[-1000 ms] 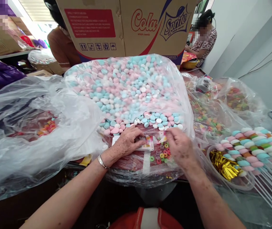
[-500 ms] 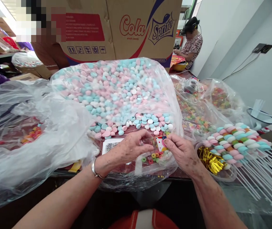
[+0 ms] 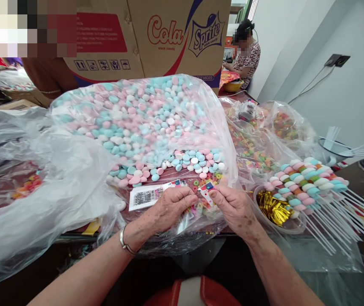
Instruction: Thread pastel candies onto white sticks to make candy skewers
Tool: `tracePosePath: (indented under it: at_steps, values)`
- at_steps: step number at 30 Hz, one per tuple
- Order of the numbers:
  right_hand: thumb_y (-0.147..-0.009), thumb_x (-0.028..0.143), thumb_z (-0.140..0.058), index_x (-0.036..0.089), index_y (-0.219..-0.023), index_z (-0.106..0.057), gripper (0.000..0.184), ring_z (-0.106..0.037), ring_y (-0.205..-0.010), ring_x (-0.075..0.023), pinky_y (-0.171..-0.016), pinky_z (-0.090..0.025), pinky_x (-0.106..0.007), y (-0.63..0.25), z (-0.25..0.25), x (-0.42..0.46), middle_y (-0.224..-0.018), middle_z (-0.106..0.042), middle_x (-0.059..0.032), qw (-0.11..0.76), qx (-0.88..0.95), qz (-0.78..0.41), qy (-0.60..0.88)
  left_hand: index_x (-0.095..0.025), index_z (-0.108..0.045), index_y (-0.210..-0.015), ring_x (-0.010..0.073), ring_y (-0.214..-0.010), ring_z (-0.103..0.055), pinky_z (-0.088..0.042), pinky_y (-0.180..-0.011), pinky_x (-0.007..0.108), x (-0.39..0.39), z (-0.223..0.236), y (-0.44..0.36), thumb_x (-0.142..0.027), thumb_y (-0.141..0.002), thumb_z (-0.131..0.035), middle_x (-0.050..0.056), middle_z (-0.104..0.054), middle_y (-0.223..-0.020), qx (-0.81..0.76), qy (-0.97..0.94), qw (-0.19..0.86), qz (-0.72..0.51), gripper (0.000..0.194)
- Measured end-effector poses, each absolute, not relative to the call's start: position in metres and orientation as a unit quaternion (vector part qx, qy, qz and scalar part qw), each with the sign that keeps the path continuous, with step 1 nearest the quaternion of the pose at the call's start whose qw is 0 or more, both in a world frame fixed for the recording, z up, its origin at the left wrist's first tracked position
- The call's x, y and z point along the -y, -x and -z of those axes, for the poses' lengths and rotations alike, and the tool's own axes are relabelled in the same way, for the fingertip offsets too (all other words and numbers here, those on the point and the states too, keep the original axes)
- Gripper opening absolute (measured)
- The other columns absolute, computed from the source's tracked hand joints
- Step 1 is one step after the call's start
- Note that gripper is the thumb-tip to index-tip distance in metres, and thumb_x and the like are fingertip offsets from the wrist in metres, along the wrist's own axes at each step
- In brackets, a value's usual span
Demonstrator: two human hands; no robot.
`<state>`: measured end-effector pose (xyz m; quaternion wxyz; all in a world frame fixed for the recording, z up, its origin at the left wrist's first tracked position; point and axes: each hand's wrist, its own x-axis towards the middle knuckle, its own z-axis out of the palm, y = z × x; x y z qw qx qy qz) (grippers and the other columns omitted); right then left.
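Cluttered tabletop (image 3: 173, 175), dotted packet (image 3: 205, 194) partly behind right hand (image 3: 235, 207)

Carton (image 3: 153, 57) cropped above, card (image 3: 205, 194) partly hidden

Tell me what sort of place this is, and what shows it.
Probably a small candy-packing workroom: a large clear plastic bag full of round pink, blue and white candies, a pile of twisted multicoloured candies on white sticks, and a brown cardboard box printed "stick candy".
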<state>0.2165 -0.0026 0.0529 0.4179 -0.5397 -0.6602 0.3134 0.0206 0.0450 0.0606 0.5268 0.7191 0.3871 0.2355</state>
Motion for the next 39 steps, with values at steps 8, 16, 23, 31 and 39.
tracePosePath:
  at_steps: [8,16,23,31,39]
  values:
    - [-0.094,0.039,-0.044,0.019,-0.069,-0.051,0.032,-0.046,-0.061,-0.0115,-0.055,-0.037,-0.022,-0.21,-0.052,0.004,-0.064,-0.048,0.0033,0.395,0.662,-0.307,0.557,-0.016,-0.061,-0.078,0.0115,-0.062,-0.05,-0.039,-0.057,0.021,-0.041,-0.052,-0.023,-0.032,-0.086,-0.061,-0.001,-0.061,-0.07,-0.372,-0.682,0.567,-0.275,0.018]
    - [-0.09,0.025,-0.053,0.017,-0.123,-0.049,0.034,-0.061,-0.102,-0.0209,-0.089,-0.049,-0.034,-0.205,-0.046,0.009,-0.114,-0.064,-0.0112,0.447,0.696,-0.136,0.545,-0.016,-0.06,-0.071,0.0113,-0.062,-0.042,-0.033,-0.057,0.022,-0.039,-0.047,-0.018,-0.037,-0.091,-0.052,-0.003,-0.049,-0.065,-0.401,-0.71,0.514,-0.266,0.03]
    - [-0.093,0.018,-0.049,0.019,-0.096,-0.061,0.013,-0.063,-0.084,-0.0156,-0.077,-0.049,-0.026,-0.205,-0.043,0.009,-0.089,-0.068,-0.0039,0.466,0.707,-0.142,0.512,-0.016,-0.059,-0.076,0.0113,-0.063,-0.048,-0.037,-0.059,0.021,-0.035,-0.045,-0.022,-0.032,-0.09,-0.054,-0.003,-0.054,-0.067,-0.389,-0.708,0.53,-0.258,0.022]
    - [-0.093,0.017,-0.049,0.017,-0.097,-0.061,0.013,-0.061,-0.085,-0.0149,-0.077,-0.046,-0.025,-0.202,-0.043,0.01,-0.089,-0.066,-0.0038,0.455,0.694,-0.198,0.522,-0.017,-0.061,-0.073,0.0107,-0.058,-0.045,-0.035,-0.054,0.02,-0.03,-0.046,-0.022,-0.034,-0.09,-0.05,-0.003,-0.055,-0.065,-0.436,-0.716,0.463,-0.287,0.027]
    - [-0.091,0.02,-0.052,0.017,-0.096,-0.062,0.011,-0.061,-0.086,-0.0148,-0.079,-0.044,-0.024,-0.202,-0.043,0.012,-0.089,-0.067,-0.0022,0.426,0.684,-0.254,0.535,-0.017,-0.057,-0.073,0.0096,-0.054,-0.042,-0.034,-0.05,0.019,-0.026,-0.044,-0.026,-0.035,-0.091,-0.05,-0.005,-0.049,-0.059,-0.423,-0.705,0.492,-0.288,0.026]
